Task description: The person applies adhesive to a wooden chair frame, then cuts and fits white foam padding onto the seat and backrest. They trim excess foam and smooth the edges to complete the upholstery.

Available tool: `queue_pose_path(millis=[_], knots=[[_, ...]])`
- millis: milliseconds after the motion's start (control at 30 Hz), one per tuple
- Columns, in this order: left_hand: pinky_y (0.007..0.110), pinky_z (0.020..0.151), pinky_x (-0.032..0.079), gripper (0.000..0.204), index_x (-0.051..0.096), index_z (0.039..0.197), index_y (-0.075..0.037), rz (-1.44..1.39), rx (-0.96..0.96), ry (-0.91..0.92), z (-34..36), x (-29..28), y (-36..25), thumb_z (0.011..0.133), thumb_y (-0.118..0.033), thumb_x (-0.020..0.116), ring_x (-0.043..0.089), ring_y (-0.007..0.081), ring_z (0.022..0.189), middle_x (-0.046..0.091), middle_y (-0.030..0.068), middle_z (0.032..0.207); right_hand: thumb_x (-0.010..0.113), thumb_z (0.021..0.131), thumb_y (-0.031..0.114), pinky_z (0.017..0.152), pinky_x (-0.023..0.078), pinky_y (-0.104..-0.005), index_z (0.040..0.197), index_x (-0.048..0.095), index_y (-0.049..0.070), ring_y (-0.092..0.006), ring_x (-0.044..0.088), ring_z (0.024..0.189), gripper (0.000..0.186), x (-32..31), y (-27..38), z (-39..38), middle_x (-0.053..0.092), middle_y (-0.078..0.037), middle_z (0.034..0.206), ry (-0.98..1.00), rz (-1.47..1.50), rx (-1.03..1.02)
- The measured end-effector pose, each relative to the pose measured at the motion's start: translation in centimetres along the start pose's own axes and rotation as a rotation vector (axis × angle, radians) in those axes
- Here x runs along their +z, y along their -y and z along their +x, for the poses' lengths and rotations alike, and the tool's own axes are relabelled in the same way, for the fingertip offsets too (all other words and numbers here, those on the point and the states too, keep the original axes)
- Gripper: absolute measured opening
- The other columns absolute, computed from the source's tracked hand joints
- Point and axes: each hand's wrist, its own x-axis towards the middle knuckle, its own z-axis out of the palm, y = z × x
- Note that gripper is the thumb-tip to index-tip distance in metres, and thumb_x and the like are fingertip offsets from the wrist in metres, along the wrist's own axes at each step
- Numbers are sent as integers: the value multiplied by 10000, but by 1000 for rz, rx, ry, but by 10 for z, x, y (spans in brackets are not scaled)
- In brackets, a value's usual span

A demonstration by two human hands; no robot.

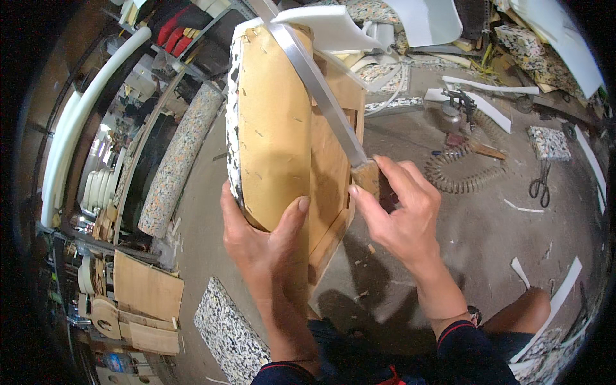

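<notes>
A wooden furniture frame (333, 192) stands tilted in front of me. Tan board (273, 128) stapled along its edges covers one side, and speckled black-and-white foam (235, 128) lines the left edge. My left hand (266, 237) grips the lower end of this covered side, thumb on the board and fingers at the foam edge. In my right hand (407, 215) is a long-bladed knife (321, 96), pinched by its brownish handle. Its blade slants up and left across the upper part of the frame, past the top of the picture. White foam sheet (321, 25) shows at the frame's top.
On the floor at right lie a coiled air hose (449, 176), an air tool (459, 102), scissors (540, 186) and white foam strips (558, 295). A speckled foam slab (231, 327) lies at lower left. Shelving with a foam roll (179, 160) and wooden panels (147, 289) stands left.
</notes>
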Motion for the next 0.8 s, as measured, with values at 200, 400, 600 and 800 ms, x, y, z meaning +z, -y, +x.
queue_pose_path(millis=[200,400,600,800], knots=[[367,854,535,831,456,1368,20,-4,-64,-22,-5,-5,13,680,-209,861,680,251,955,693,186,1061,815,742,159,614,527,-396,1067,644,-15,-329,651,725,406,16,-11,2,630,-148,849,15,112,-17],[358,903,501,827,471,1346,16,-32,-33,-5,-10,-10,23,678,-266,867,621,214,1012,652,150,1130,807,735,76,655,544,-360,1063,649,-54,-304,687,750,387,19,-23,-19,669,-180,893,28,154,-11],[347,911,487,756,476,1318,21,-30,10,-3,-14,-10,24,723,-246,857,604,207,1013,630,150,1144,793,744,66,655,541,-361,1066,645,-59,-314,689,755,375,33,-27,-23,664,-200,888,22,266,10],[338,911,481,693,485,1292,27,-57,-9,-4,-18,-10,23,754,-220,844,599,209,1015,614,142,1153,773,778,77,657,539,-369,1052,643,-49,-321,684,761,328,47,-33,-32,664,-193,883,77,372,36]])
